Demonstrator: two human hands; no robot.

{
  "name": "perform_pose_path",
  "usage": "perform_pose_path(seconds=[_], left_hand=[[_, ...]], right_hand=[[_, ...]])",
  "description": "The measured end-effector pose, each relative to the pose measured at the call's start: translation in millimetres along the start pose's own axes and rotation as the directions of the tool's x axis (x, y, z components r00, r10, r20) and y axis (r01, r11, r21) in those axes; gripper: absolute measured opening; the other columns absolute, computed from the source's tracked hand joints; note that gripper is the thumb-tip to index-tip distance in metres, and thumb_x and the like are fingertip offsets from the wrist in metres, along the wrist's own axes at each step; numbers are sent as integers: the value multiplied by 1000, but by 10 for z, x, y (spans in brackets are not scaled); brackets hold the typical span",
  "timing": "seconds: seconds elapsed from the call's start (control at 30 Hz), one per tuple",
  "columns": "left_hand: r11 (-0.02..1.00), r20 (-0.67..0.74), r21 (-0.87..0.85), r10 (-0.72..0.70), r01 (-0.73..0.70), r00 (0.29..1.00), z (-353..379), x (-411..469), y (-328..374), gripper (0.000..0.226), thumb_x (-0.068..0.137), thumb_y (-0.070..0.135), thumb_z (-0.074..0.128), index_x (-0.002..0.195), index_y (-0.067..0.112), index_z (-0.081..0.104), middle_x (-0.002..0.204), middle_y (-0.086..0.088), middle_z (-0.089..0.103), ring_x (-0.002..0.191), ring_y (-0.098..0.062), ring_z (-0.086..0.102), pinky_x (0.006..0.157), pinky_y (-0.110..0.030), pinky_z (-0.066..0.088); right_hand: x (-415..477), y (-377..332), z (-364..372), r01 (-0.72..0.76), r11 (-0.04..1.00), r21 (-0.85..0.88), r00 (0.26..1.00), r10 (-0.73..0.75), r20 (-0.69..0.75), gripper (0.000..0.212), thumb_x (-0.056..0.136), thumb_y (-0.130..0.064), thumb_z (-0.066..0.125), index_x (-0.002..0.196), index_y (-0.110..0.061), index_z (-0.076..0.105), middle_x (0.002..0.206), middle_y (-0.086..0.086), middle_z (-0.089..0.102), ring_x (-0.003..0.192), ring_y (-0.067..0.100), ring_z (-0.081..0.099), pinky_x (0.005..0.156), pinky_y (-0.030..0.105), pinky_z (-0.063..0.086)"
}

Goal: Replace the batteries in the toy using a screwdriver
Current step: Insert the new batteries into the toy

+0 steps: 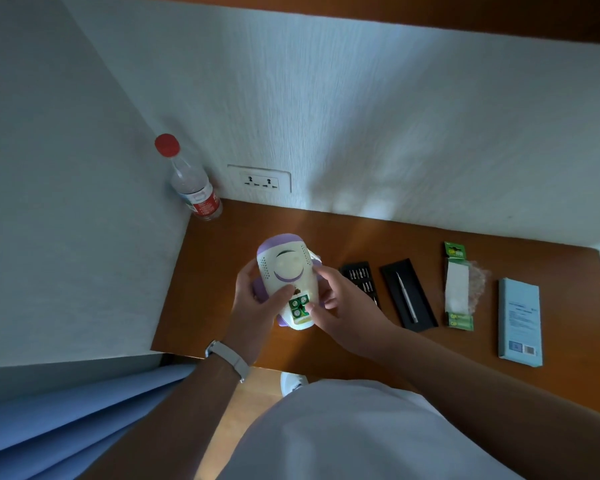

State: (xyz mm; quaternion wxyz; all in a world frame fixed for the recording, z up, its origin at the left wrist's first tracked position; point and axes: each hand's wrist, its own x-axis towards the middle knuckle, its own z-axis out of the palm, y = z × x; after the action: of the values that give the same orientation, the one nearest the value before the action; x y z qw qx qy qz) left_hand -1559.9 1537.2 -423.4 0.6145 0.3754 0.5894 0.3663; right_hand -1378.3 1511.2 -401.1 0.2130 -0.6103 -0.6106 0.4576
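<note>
Just left of the frame's centre, the toy is being held above the wooden desk, back side up, with its battery compartment lying open at the lower end. Green-topped batteries are sitting inside it in a tight cluster; no cover is showing over them.

The left hand is wrapping around the toy's left flank, fingers curled closed on the shell and the thumb lying across the back just above the compartment. The right hand is bracing the right edge, loosely curled, with its thumb tip pressing at the batteries; whether it is pinching one or only pushing on it is unclear.

The toy looks like a hollow, rigid plastic shell, light for its bulk, smooth and rounded, so it is probably a little slippery and apt to roll if set down. Gripping it across the waist, as the left hand is doing, seems the soundest hold, keeping the compartment facing up. The batteries are small, hard and smooth, likely sprung tightly in; levering at one end with a fingertip should be working better than pinching.

In the right half of the frame, on the desk, are lying a case of screwdriver bits, a screwdriver in its black tray, an opened battery pack and a pale blue box. A water bottle is standing at the upper left, in the wall corner.
</note>
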Motion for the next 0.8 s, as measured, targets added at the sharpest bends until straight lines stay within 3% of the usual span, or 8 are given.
perform_pose_path(seconds=[0.13,0.3,0.43,0.5,0.63,0.7,0.8], left_hand=[[997,-30,-73,15,-17,999,-41,-42,76,68,86,4,73,143,21,41,122,-1,62,110,-23,65,66,-30,61],[991,-95,-131,-5,-8,995,-143,-30,125,70,84,5,75,144,23,42,120,4,66,109,-20,67,73,-34,62],[987,-139,-163,-9,-14,990,-275,-34,123,72,82,8,77,144,23,43,123,2,67,111,-21,68,80,-39,62],[983,-161,-182,-14,-16,987,-337,-51,121,70,83,10,77,143,24,44,121,3,69,110,-22,69,78,-38,62],[972,-168,-233,-37,-4,985,-452,-79,98,67,85,13,76,142,24,45,117,4,72,107,-22,71,78,-44,63],[976,-156,-219,-22,-12,988,-492,-90,95,70,82,19,80,143,23,46,121,1,71,110,-26,70,82,-52,61],[976,-161,-217,-24,-12,987,-531,-106,83,78,75,28,84,143,25,47,125,-1,69,114,-28,68,83,-51,61]], right_hand=[[29,-115,7,57,998,36,998,-58,21,57,92,-36,60,144,-30,36,125,-14,57,100,2,61,91,25,54],[133,-185,41,115,992,56,992,-118,48,55,94,-31,63,144,-24,40,118,-15,62,98,1,62,86,19,53],[267,-146,64,128,988,86,991,-131,29,24,96,-27,60,120,-23,58,99,-10,69,90,6,64,78,21,52],[393,-64,50,75,997,-18,996,-75,-39,17,95,-30,61,111,-25,61,95,-9,68,88,6,63,75,19,49],[770,213,5,-56,954,-295,992,19,-127,25,92,-30,63,114,-19,61,101,-6,60,89,13,61,77,27,50],[910,304,4,-54,910,-410,993,6,-119,27,90,-29,64,115,-19,60,106,-5,56,89,15,60,75,30,50],[1049,372,56,1,837,-547,995,-54,-80,34,91,-28,63,122,-16,59,116,1,54,90,18,60,70,28,48]])
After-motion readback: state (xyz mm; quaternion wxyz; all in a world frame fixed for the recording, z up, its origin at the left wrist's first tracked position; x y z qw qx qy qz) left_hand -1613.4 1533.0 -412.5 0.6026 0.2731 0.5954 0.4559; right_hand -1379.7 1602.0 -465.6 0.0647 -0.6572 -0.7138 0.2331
